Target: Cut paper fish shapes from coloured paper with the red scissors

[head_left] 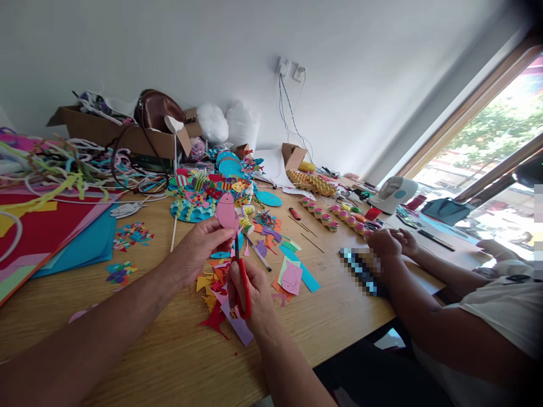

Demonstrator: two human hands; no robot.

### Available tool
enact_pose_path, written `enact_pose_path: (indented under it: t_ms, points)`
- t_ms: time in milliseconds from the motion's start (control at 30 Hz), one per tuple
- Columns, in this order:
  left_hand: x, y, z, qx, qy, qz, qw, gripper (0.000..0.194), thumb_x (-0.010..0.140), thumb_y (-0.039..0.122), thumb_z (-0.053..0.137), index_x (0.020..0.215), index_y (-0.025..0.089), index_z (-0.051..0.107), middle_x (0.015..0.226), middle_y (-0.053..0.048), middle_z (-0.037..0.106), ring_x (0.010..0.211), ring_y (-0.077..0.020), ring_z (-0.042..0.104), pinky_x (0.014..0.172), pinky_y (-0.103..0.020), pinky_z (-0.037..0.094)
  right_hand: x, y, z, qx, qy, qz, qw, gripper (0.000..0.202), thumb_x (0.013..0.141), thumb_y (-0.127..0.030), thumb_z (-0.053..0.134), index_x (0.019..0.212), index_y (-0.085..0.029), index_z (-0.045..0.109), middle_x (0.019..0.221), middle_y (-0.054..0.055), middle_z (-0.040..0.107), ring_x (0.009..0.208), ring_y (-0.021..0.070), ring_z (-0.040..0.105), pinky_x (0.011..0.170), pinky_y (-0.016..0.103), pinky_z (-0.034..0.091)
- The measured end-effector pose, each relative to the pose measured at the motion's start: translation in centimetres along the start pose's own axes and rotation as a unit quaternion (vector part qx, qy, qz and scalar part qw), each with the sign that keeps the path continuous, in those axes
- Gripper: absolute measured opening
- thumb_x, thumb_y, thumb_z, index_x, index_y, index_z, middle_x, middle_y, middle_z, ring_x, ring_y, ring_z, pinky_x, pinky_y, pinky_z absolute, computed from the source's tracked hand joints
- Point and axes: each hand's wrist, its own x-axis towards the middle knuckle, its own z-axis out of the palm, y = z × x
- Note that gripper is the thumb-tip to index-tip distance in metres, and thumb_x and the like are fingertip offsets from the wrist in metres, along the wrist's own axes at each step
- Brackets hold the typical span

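Note:
Between the thumb and fingers of my left hand is a pink paper fish, held up over the table. My right hand grips a pair of scissors with red handles, their blades pointing up to the fish's lower edge. Below my hands lies a heap of paper scraps in red, yellow and purple. A pen rests just right of the blades. Farther right sits a small stack of paper squares, the top one a pink square with a drawn outline.
Coloured paper sheets and a cardboard box stand at the left. Decorated paper fish crowd the middle back. Egg-carton strips and a white sewing machine lie to the right, where a co-worker's hands rest over the table edge.

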Motion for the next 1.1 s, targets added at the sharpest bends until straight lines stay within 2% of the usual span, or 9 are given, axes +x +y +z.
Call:
enact_pose_path:
  t_ms: [433, 733, 933, 1100]
  points:
    - [0.3, 0.2, -0.5, 0.035, -0.016, -0.02, 0.999, 0.012, 0.065, 0.027, 0.066, 0.066, 0.016, 0.061, 0.059, 0.005, 0.056, 0.056, -0.0084, 0.049, 0.056, -0.021, 0.04, 0.0, 0.0, 0.1, 0.028, -0.009, 0.02, 0.999, 0.045, 0.079, -0.06, 0.054, 0.061, -0.02, 0.045, 0.037, -0.01, 0.039, 0.029, 0.0039, 0.029, 0.03, 0.017, 0.023]
    - [0.5, 0.6, -1.0, 0.07, -0.022, -0.011, 0.997, 0.016, 0.066, 0.028, 0.064, 0.057, 0.016, 0.056, 0.057, 0.005, 0.055, 0.058, -0.0092, 0.048, 0.06, -0.022, 0.04, -0.1, -0.3, 0.1, 0.025, -0.025, 0.014, 0.999, 0.044, 0.079, -0.058, 0.055, 0.06, -0.02, 0.043, 0.04, -0.01, 0.036, 0.03, 0.0036, 0.028, 0.031, 0.017, 0.023]
    - [0.7, 0.7, -1.2, 0.091, -0.003, -0.003, 0.996, 0.013, 0.064, 0.027, 0.062, 0.059, 0.016, 0.056, 0.057, 0.005, 0.055, 0.057, -0.0093, 0.047, 0.058, -0.022, 0.038, 0.1, 0.0, 0.2, 0.004, -0.014, 0.017, 1.0, 0.045, 0.076, -0.059, 0.057, 0.059, -0.02, 0.043, 0.039, -0.01, 0.037, 0.031, 0.0041, 0.029, 0.031, 0.017, 0.023]
    - [0.7, 0.7, -1.4, 0.102, 0.0, 0.001, 0.995, 0.013, 0.064, 0.028, 0.063, 0.063, 0.016, 0.057, 0.058, 0.006, 0.055, 0.057, -0.0093, 0.047, 0.057, -0.022, 0.037, 0.1, 0.0, 0.2, -0.017, -0.013, 0.015, 1.0, 0.041, 0.078, -0.054, 0.055, 0.059, -0.02, 0.044, 0.04, -0.009, 0.039, 0.032, 0.0047, 0.032, 0.032, 0.017, 0.023]
